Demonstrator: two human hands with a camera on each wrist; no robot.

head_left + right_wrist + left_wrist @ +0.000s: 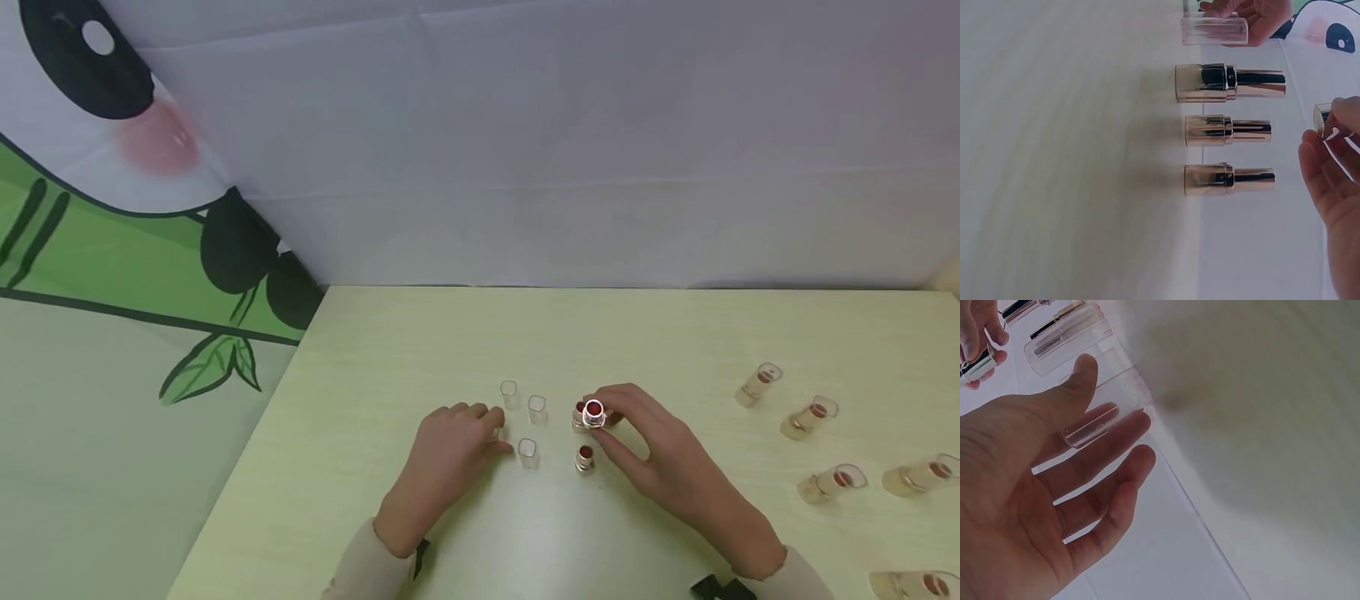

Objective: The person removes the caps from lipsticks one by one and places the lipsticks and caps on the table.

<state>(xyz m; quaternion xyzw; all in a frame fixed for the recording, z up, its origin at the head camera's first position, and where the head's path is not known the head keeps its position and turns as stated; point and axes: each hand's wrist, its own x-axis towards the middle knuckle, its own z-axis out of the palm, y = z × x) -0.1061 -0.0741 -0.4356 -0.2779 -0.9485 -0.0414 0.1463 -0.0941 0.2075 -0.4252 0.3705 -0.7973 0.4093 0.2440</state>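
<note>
My right hand (652, 462) pinches an uncapped lipstick (593, 414) between thumb and fingers, its red tip upward. It is held above the table, partly covering another standing lipstick (579, 416). Nearer me stands one more lipstick (584, 459). In the right wrist view three uncapped lipsticks stand in a row, the middle lipstick (1229, 131) among them. My left hand (457, 446) is at a clear cap (1110, 403), with thumb and index finger spread about it. Close by stand other clear caps: a front cap (528, 452), a middle cap (537, 408) and a back cap (510, 394).
Several lipsticks with clear caps on stand at the right, such as a back one (758, 384) and a nearer one (831, 482). The pale table (420, 350) ends at a white cloth wall (525, 167). A cartoon print (112, 242) covers the left side.
</note>
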